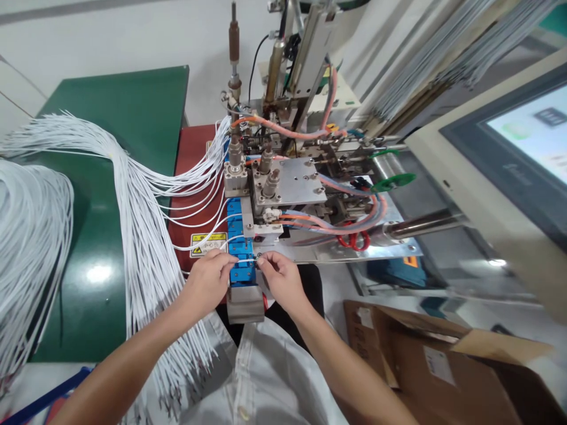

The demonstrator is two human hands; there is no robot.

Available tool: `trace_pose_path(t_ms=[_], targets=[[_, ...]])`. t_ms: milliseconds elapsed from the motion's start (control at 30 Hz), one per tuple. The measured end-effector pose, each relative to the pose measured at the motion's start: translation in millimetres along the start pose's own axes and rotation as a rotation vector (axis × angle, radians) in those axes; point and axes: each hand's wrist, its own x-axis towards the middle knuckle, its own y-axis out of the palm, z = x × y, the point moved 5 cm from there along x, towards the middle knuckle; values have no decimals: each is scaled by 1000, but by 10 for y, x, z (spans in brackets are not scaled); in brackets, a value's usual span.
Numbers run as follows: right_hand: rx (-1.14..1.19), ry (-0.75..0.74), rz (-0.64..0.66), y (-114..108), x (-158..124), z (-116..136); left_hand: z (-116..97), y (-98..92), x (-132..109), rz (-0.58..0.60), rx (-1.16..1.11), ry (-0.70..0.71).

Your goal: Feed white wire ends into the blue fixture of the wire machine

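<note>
A short stretch of white cable (246, 260) spans the gap between my two hands, over a row of blue clamp blocks (241, 275). My left hand (211, 276) pinches it on the left side of the blocks. At the right edge of the blocks, my right hand (280, 275) has its thumb and fingers closed on the cable's end. More white cables run from the blue blocks farther up the row to a large bundle of white cables (144, 260) at the left, whose ends hang near my left forearm.
A metal machine (292, 180) with hoses stands beyond the blocks. Another cable bundle (33, 236) lies on the green table (95, 307). A yellow warning label (208, 244) is left of the blocks. At right are a screen (522, 130) and an open cardboard box (443, 360).
</note>
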Motion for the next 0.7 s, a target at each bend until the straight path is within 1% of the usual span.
trace_pose_path(t_ms=[100, 200, 267, 400, 500, 600, 700], targets=[[-24, -8, 11, 8, 30, -24, -25, -11, 21, 15, 65, -26], [-45, -50, 60, 1, 49, -26, -38, -13, 33, 30, 92, -30], [-118, -118, 82, -28, 61, 8, -38, -10, 32, 34, 95, -27], [-398, -321, 53, -65, 82, 121, -44, -4, 13, 17, 127, 6], [-467, -419, 22, -14, 86, 138, -62, 3, -2, -3, 153, 34], [-407, -409, -40, 34, 86, 79, -75, 23, -11, 5, 185, 29], [-369, -390, -66, 67, 82, 24, -88, 43, -23, 28, 235, 16]])
